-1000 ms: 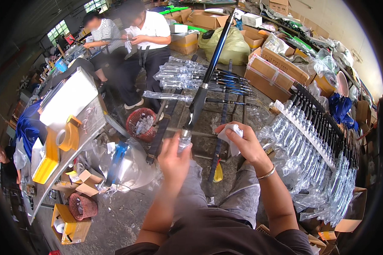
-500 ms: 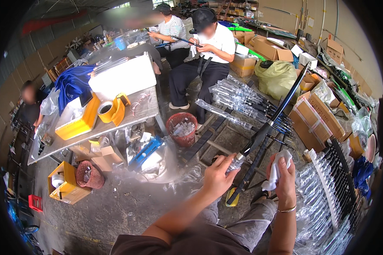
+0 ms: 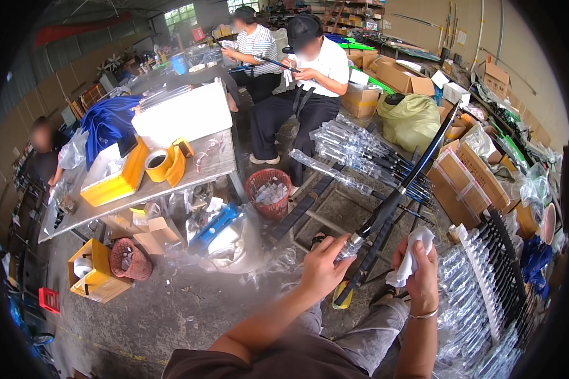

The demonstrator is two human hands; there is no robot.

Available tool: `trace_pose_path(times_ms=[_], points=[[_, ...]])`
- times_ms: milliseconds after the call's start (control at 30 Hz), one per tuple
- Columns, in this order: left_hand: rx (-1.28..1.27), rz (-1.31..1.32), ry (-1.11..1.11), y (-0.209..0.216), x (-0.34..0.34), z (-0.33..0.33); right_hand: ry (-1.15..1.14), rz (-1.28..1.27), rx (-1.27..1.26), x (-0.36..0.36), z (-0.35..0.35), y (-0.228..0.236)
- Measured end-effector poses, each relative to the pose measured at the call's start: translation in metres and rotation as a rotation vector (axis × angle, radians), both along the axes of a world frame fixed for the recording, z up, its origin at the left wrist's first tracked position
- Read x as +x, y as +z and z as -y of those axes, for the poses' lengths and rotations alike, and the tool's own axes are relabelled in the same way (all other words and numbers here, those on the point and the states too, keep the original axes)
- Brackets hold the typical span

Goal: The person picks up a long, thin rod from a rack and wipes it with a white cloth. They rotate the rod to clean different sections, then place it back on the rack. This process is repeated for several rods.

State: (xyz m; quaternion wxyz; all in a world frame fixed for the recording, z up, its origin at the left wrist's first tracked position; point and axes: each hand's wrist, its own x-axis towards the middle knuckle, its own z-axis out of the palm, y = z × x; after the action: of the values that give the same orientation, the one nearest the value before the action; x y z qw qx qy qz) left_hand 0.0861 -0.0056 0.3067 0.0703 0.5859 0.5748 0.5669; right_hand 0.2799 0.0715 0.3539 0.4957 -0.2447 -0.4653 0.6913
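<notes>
My left hand (image 3: 322, 268) is closed round the lower end of a long black fishing rod (image 3: 391, 203), where clear plastic wrap and a silvery fitting show by the fingers. The rod slants up and away to the right. Bunched in my right hand (image 3: 425, 278) is a white cloth (image 3: 415, 258), held to the right of the rod and apart from it. Beyond the rod, several plastic-wrapped rods (image 3: 354, 148) lie piled on a low metal frame (image 3: 303, 228).
More wrapped rods (image 3: 464, 303) lie close on my right, beside cardboard boxes (image 3: 468, 180). A red basket (image 3: 269, 189) stands ahead, near a seated co-worker (image 3: 325, 69) handling another rod. To the left is a table (image 3: 218, 148) with a white box and yellow tape.
The rod and both hands have shifted only slightly. My left hand keeps its grip on the rod and my right hand still holds the cloth.
</notes>
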Motion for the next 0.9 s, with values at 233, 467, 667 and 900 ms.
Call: trace_pose_path(times_ms=[233,467,667,900], points=[[-0.018,0.031,-0.016,-0.007,0.003,-0.001,-0.012,0.003,-0.041,0.003,-0.001,-0.002],[-0.034,0.055,-0.036,-0.008,0.006,-0.003,0.036,-0.02,-0.012,0.006,0.0,-0.004],[-0.045,0.038,-0.039,-0.006,0.008,-0.004,0.05,0.004,-0.03,0.003,0.005,-0.003],[-0.027,-0.006,-0.037,-0.004,0.01,-0.004,-0.097,0.12,0.023,0.003,0.012,0.005]])
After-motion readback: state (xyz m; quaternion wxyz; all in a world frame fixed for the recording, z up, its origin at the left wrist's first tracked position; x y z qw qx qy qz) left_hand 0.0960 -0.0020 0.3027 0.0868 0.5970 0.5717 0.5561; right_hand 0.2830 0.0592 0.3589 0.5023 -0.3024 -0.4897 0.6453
